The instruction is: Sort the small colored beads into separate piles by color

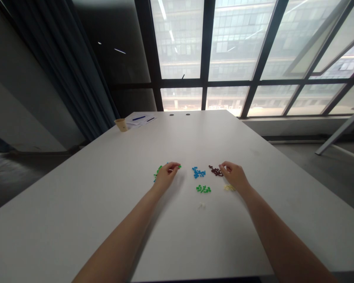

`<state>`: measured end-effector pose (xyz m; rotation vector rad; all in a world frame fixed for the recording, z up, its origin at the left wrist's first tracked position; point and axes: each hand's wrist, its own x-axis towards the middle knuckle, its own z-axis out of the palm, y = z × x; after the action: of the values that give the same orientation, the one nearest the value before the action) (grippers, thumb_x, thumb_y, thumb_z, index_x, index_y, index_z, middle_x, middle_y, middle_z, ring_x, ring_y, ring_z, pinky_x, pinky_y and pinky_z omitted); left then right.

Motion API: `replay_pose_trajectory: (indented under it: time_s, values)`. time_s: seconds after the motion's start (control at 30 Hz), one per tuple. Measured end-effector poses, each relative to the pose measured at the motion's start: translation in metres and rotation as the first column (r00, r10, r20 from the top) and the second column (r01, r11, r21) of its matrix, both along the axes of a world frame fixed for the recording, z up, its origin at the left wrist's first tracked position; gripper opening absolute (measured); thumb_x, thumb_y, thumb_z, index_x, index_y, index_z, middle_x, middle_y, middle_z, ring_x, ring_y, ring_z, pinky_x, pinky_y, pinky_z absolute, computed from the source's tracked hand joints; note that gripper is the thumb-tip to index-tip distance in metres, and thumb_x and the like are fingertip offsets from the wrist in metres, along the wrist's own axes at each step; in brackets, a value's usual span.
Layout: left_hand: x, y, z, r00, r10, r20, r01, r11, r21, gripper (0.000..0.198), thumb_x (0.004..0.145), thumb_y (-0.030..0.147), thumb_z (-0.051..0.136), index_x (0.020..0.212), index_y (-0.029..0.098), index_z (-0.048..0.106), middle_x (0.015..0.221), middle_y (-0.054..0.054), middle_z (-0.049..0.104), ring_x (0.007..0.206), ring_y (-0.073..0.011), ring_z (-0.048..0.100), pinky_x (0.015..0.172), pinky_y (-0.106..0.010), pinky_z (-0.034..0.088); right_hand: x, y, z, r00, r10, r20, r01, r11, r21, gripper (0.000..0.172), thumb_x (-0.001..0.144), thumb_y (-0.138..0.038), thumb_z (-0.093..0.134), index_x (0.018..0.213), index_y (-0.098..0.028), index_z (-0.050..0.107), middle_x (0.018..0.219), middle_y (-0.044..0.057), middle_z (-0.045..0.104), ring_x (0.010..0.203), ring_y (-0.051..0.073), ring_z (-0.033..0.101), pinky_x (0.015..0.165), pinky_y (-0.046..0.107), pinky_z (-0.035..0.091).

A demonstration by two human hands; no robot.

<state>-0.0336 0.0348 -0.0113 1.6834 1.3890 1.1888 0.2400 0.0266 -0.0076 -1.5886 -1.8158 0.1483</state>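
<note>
Small building-block pieces lie in piles sorted by colour on a white table. My left hand (166, 175) is closed in a pinch on a small green piece (179, 166), just above the table. Partly behind that hand is a mixed pile of green and blue pieces (157, 173). My right hand (235, 175) bends its fingers at the edge of the dark brown pile (216, 170); its fingertips are too small to show what they grip. Between the hands sit the blue pile (198, 172) and the green pile (203, 189). Pale yellow pieces (229, 188) lie below my right hand, and a few white pieces (202, 205) are nearer me.
The white table (177, 243) stretches away to tall windows. At its far left stand a paper cup (121, 125) and paper sheets (141, 119) with a blue pen (138, 118). A dark curtain (61, 59) hangs at the left.
</note>
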Motion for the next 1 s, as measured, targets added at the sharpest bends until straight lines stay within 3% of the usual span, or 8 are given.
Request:
replay_pose_trajectory:
  time_s: [0.13,0.3,0.4,0.57,1.0]
  values:
    - [0.020,-0.016,0.014,0.985,-0.043,0.168,0.057,0.995,-0.079,0.026,0.071,0.035,0.054,0.086,0.016,0.065,0.074,-0.005,0.065,0.073,-0.0160,0.058,0.071,-0.029,0.046,-0.010,-0.005,0.004,0.998,0.050,-0.049,-0.050,0.999,0.008,0.029,0.078,-0.037,0.044,0.062,-0.017,0.058,0.047,-0.004,0.039,0.046,0.009,0.037,0.049,0.021,0.028]
    - [0.039,-0.030,0.017,0.950,-0.129,0.284,0.181,0.970,-0.165,0.030,0.068,0.036,0.060,0.089,0.015,0.065,0.078,-0.005,0.067,0.074,-0.0161,0.059,0.073,-0.030,0.046,-0.040,-0.022,0.010,0.940,0.313,-0.137,-0.297,0.947,0.126,0.021,0.079,-0.030,0.047,0.083,-0.018,0.063,0.056,-0.002,0.046,0.052,0.010,0.040,0.054,0.021,0.034]
    - [0.044,-0.035,0.015,0.940,-0.194,0.279,0.233,0.966,-0.112,0.028,0.066,0.033,0.063,0.088,0.016,0.065,0.085,-0.006,0.067,0.079,-0.0174,0.059,0.076,-0.031,0.046,-0.055,-0.031,0.011,0.908,0.400,-0.129,-0.373,0.908,0.190,0.019,0.076,-0.027,0.052,0.090,-0.020,0.063,0.059,-0.002,0.045,0.055,0.011,0.041,0.056,0.022,0.036]
    - [0.048,-0.045,0.016,0.974,-0.193,0.118,0.186,0.980,0.063,0.021,0.073,0.033,0.057,0.088,0.020,0.063,0.087,-0.005,0.064,0.080,-0.0159,0.058,0.075,-0.028,0.046,-0.061,-0.038,0.012,0.894,0.423,-0.148,-0.382,0.892,0.243,0.015,0.077,-0.024,0.052,0.086,-0.021,0.063,0.058,-0.002,0.042,0.056,0.011,0.041,0.057,0.023,0.037]
    - [0.046,-0.047,0.016,0.978,-0.193,0.084,0.184,0.977,0.105,0.015,0.074,0.032,0.056,0.081,0.019,0.058,0.080,-0.004,0.060,0.073,-0.0134,0.055,0.071,-0.027,0.045,-0.062,-0.042,0.017,0.881,0.447,-0.155,-0.393,0.875,0.283,0.014,0.078,-0.023,0.053,0.086,-0.019,0.063,0.059,-0.002,0.043,0.058,0.011,0.043,0.058,0.024,0.038]
